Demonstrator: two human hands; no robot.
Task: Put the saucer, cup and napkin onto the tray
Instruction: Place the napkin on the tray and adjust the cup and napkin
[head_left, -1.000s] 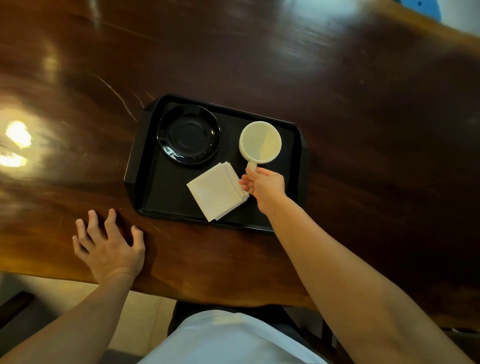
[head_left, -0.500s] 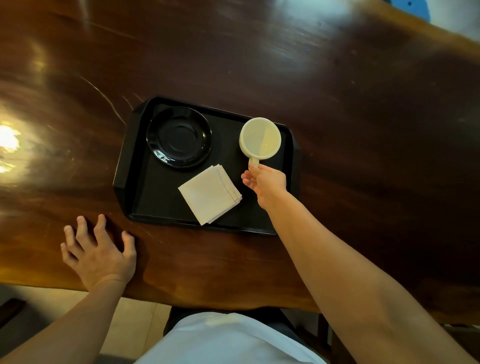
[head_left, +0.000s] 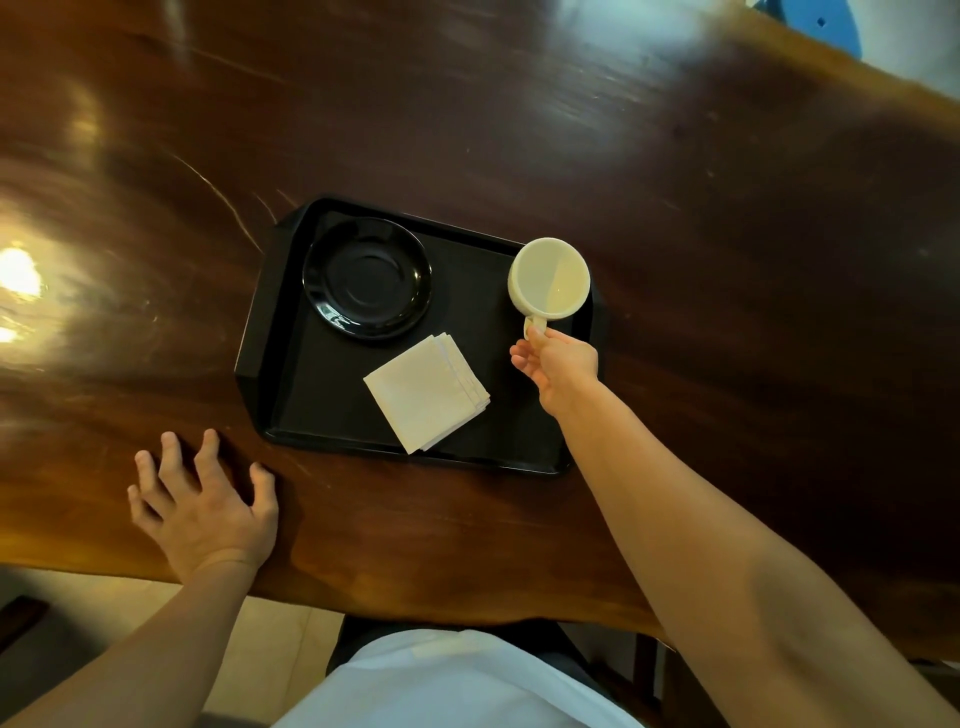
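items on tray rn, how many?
3: black saucer far left, white napkin near middle, cream cup far right, its handle held by the right hand.

I saw my right hand (head_left: 558, 366) pinching the cream cup (head_left: 549, 278) by its handle at the black tray's (head_left: 270, 332) far right corner; saucer (head_left: 367, 278) far left, napkin (head_left: 427, 399) near, left hand (head_left: 205, 506) flat on the table (head_left: 727, 260).

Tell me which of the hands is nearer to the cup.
Right. The right hand grips the handle of the cup at the far right corner of the tray. The left hand lies flat on the table, off the tray's near left corner.
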